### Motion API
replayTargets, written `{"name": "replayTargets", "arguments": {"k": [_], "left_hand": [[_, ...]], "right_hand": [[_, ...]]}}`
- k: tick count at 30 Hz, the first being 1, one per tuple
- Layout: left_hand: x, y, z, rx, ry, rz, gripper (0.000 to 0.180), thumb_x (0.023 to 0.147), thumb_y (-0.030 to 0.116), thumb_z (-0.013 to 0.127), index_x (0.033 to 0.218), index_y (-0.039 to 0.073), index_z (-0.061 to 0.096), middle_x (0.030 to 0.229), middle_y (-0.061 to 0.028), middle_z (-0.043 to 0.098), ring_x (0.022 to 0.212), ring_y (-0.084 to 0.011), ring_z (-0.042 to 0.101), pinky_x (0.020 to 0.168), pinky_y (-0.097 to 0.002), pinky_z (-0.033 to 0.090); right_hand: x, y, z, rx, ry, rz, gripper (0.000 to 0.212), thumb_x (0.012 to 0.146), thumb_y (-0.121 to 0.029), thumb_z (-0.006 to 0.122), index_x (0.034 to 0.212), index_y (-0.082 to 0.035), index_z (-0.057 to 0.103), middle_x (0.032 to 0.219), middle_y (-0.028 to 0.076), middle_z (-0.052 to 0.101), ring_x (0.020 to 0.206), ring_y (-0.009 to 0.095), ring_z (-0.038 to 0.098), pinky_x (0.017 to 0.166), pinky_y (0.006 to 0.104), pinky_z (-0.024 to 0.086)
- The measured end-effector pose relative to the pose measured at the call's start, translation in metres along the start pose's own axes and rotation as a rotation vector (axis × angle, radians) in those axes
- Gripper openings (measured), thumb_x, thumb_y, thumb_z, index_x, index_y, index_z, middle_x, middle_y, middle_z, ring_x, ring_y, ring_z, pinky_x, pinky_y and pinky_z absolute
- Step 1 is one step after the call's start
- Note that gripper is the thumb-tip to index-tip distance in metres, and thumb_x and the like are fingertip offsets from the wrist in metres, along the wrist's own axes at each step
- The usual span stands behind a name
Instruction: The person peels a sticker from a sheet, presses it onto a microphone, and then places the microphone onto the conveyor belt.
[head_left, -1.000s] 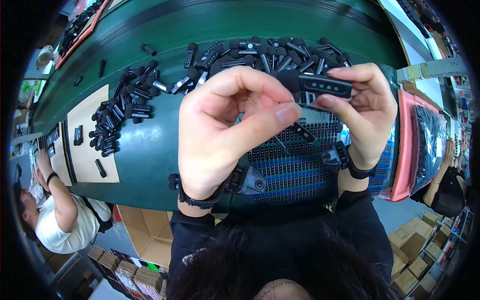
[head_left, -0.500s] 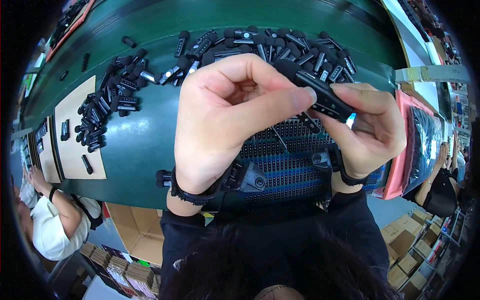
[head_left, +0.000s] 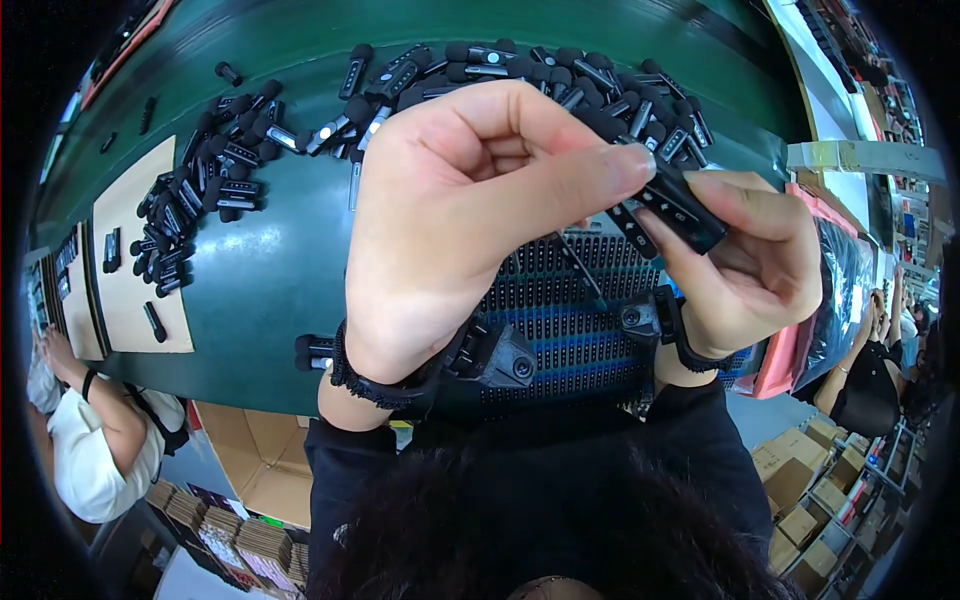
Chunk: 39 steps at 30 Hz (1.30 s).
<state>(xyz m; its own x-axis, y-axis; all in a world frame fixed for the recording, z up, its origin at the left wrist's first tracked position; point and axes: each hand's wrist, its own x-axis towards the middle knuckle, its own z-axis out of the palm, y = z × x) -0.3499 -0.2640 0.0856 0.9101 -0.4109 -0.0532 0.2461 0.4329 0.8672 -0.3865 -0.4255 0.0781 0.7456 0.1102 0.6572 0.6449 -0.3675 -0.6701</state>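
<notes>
Both hands are raised over the table around one small black microphone [head_left: 688, 214] with a foam tip. My left hand [head_left: 440, 205] is closed, its thumb and forefinger pinching the body near the foam. With thumb and fingers, my right hand [head_left: 765, 245] grips the lower end, which tilts down to the right. A narrow black strip [head_left: 634, 232] with small white marks shows just under the microphone; I cannot tell what holds it. Beneath the hands lies a sheet of black labels [head_left: 560, 350] in rows, and one thin strip [head_left: 582, 270] stands out at an angle from it.
Piles of similar microphones [head_left: 490, 72] lie on the green table [head_left: 270, 300], at the back and left. Some rest on a cardboard sheet [head_left: 125, 290]. A pink tray [head_left: 785, 355] with a plastic bag stands at right. An open carton [head_left: 270, 470] and a person [head_left: 110, 440] are at left.
The microphone has turned slightly and shifted down to the right in my hands. More of the marked strip below it shows. My view has shifted a little.
</notes>
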Motion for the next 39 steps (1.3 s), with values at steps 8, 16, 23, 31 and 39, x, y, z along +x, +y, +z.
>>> {"name": "replayTargets", "arguments": {"k": [8, 16, 23, 31, 39], "left_hand": [[0.002, -0.001, -0.003, 0.031, -0.011, 0.0, 0.007, 0.073, 0.004, 0.061, 0.069, 0.004, 0.055, 0.063, 0.0011, 0.052, 0.056, -0.0045, 0.043, 0.054, -0.017, 0.031], [0.001, -0.005, 0.001, 0.102, 0.015, 0.049, 0.006, 0.072, 0.001, 0.061, 0.072, 0.003, 0.055, 0.067, -0.0006, 0.056, 0.058, -0.0044, 0.047, 0.055, -0.0152, 0.034], [0.002, -0.012, 0.001, 0.151, 0.015, 0.096, 0.006, 0.073, -0.001, 0.06, 0.073, 0.002, 0.056, 0.069, -0.0013, 0.057, 0.06, -0.0044, 0.048, 0.056, -0.0153, 0.036], [0.007, -0.023, 0.001, 0.28, 0.002, 0.255, 0.01, 0.076, 0.0, 0.059, 0.084, 0.001, 0.053, 0.073, -0.0014, 0.057, 0.06, -0.004, 0.048, 0.054, -0.0141, 0.035], [0.005, -0.021, 0.004, 0.173, -0.039, 0.358, 0.025, 0.079, -0.001, 0.053, 0.103, -0.001, 0.045, 0.071, 0.0004, 0.051, 0.056, -0.0025, 0.042, 0.048, -0.0134, 0.03]], "right_hand": [[0.001, 0.002, 0.0, 0.016, -0.02, -0.015, 0.032, 0.054, 0.017, 0.064, 0.081, 0.009, 0.048, 0.077, 0.023, 0.057, 0.07, 0.022, 0.06, 0.063, 0.0258, 0.05], [0.002, 0.004, -0.003, -0.011, -0.034, -0.077, 0.031, 0.054, 0.017, 0.061, 0.081, 0.009, 0.048, 0.077, 0.024, 0.057, 0.069, 0.023, 0.059, 0.064, 0.0272, 0.05], [-0.001, 0.002, -0.003, -0.025, -0.039, -0.028, 0.03, 0.057, 0.018, 0.062, 0.082, 0.01, 0.048, 0.077, 0.023, 0.057, 0.071, 0.023, 0.059, 0.065, 0.0285, 0.049], [0.005, 0.002, -0.004, -0.2, -0.119, -0.096, 0.03, 0.058, 0.017, 0.063, 0.083, 0.009, 0.049, 0.078, 0.021, 0.058, 0.07, 0.021, 0.059, 0.063, 0.0249, 0.049], [0.005, 0.003, 0.001, 0.072, 0.13, 0.236, 0.029, 0.061, 0.016, 0.061, 0.086, 0.007, 0.049, 0.079, 0.016, 0.057, 0.064, 0.019, 0.06, 0.056, 0.0234, 0.049]]}}
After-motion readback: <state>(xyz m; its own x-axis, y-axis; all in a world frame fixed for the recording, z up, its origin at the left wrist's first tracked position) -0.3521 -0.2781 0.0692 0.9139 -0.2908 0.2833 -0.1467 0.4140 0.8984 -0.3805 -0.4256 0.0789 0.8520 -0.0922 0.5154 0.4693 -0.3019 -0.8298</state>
